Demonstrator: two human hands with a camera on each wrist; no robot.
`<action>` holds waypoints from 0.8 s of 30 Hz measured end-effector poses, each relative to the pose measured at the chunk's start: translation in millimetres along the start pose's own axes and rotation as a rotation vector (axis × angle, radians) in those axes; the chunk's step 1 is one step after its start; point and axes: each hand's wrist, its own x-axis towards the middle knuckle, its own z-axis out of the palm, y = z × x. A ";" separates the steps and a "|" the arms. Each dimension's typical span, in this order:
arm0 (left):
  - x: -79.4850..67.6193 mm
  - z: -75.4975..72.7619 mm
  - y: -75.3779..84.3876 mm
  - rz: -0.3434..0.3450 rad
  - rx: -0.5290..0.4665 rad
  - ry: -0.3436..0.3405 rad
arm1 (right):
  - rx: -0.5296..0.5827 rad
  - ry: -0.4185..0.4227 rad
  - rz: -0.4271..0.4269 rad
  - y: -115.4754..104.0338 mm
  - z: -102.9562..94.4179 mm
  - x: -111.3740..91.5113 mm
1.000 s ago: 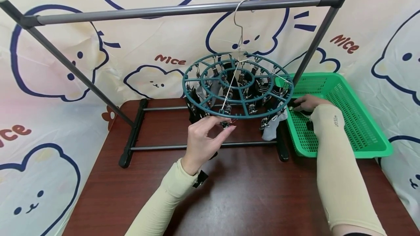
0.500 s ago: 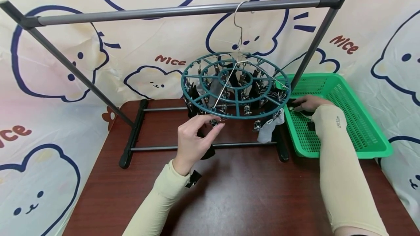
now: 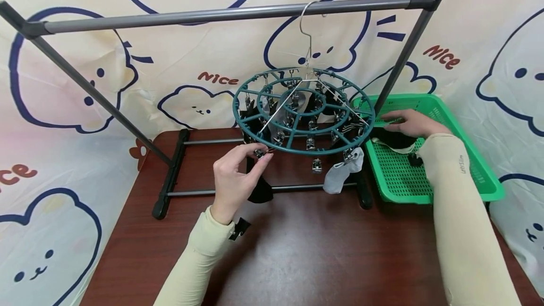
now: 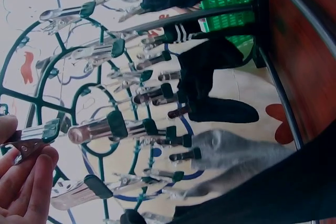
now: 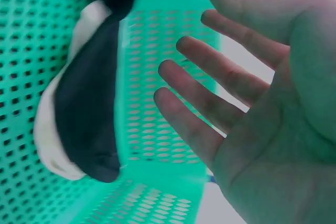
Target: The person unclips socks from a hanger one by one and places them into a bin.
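My left hand (image 3: 238, 178) pinches a metal clip (image 4: 34, 137) between thumb and fingertips at the near rim of a round green sock hanger (image 3: 292, 136). No sock shows in that clip. Over the basket, my right hand (image 5: 262, 93) holds nothing, its fingers spread and fairly straight. Below it, apart from the fingers in the right wrist view, lies a black-and-white sock (image 5: 86, 103) against the basket wall. A grey sock (image 3: 340, 174) hangs from the hanger's right side, and a black sock (image 3: 261, 191) hangs behind my left hand.
The hanger's hook (image 3: 305, 25) sits over a grey rack bar (image 3: 191, 17). A green basket (image 3: 495, 192) stands at the right on the brown table (image 3: 318, 259). Several more clips and socks, including grey socks (image 4: 226, 150), hang under the rings.
My left hand has shifted left with the clip, and the hanger has turned along with it. My right hand has risen off the black-and-white sock, leaving it more exposed in the basket.
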 end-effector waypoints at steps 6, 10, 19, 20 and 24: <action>1.0 -6.4 -5.7 0.005 0.024 0.015 | 0.039 0.104 -0.089 -18.2 -5.9 -30.1; 3.6 -10.8 -9.1 -0.003 0.039 0.027 | 0.088 0.154 -0.150 -34.3 -1.2 -55.6; 4.7 -17.8 -19.1 -0.015 0.054 0.058 | 0.277 0.151 -0.350 -64.9 36.3 -94.5; 4.8 -18.5 -19.9 -0.016 0.054 0.059 | 0.292 0.134 -0.377 -66.5 40.1 -96.5; 6.8 -21.3 -22.5 -0.027 0.049 0.071 | 0.320 0.073 -0.465 -72.2 53.3 -100.3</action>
